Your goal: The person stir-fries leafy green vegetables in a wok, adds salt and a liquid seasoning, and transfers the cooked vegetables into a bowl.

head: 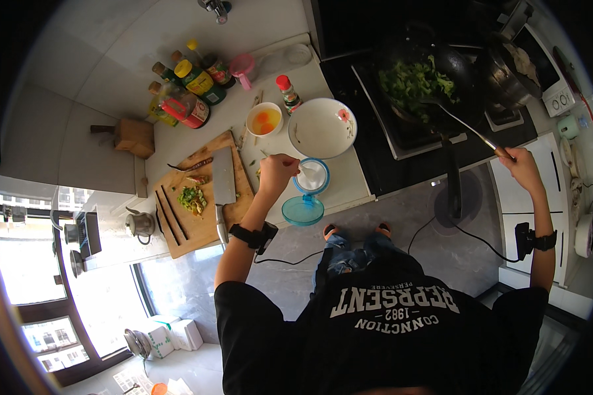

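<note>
My left hand (278, 174) grips a small white spoon (306, 171) whose bowl dips into a blue-rimmed jar of white granules (317, 177). The jar's teal lid (303, 211) hangs flipped back towards me. In my right hand (522, 168) is the wooden-ended handle of a metal spatula (467, 127); its head lies among chopped green vegetables (415, 86) in a black wok (454, 64) on the stove. Behind the jar stand a large white bowl with a red flower (322, 128) and a small bowl of cracked eggs (264, 120).
A cleaver (224, 175) and black chopsticks (174, 215) lie on a wooden cutting board (242, 207) with chopped pieces. Sauce bottles (197, 81) and a red-capped shaker (288, 93) stand behind. A metal pot (499, 74) is right of the wok, whose black handle (452, 182) juts past the counter edge.
</note>
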Tool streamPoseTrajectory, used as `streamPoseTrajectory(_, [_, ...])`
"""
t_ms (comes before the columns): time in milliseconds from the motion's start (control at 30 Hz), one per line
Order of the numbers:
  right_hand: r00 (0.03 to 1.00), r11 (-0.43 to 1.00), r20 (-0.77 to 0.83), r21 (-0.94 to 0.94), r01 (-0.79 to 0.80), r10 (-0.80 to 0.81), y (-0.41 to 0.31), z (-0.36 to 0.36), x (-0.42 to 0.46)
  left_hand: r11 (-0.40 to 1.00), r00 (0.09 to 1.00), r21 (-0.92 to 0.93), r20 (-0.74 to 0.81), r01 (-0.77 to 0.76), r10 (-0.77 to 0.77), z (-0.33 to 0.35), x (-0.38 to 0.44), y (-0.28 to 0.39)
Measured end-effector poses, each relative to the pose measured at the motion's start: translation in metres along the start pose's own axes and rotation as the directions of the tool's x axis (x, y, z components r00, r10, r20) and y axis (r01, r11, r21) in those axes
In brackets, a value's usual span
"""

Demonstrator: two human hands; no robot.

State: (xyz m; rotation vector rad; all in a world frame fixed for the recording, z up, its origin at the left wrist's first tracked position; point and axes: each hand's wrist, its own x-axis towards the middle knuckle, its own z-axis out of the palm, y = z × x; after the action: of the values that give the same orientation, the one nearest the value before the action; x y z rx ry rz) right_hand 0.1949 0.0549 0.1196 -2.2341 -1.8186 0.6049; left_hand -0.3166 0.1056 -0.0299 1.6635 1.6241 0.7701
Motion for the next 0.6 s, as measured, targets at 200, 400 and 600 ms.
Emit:
streamPoseTrajectory(200, [0.999,0.998,0.048,0.063,-0.018,0.015,0.029,-0.038,-0.004,0.978,0.991,-0.162,-0.015,0.130,-0.134,-0.007,-0.012,-0.008])
streamPoseTrajectory(400, [0.998,0.995,-0.009,0.083,-0.054,0.055,0.034,-0.049,0.000,0.899,0.971,-0.381,-0.020,0.215,-0.240,-0.005,-0.024,-0.027])
streamPoseTrajectory(600, [0.997,0.998,0.076,0.068,-0.003,-0.002,0.026,-0.058,0.000,0.895,0.968,-0.399,-0.060,0.201,-0.244,0.008,-0.030,-0.034])
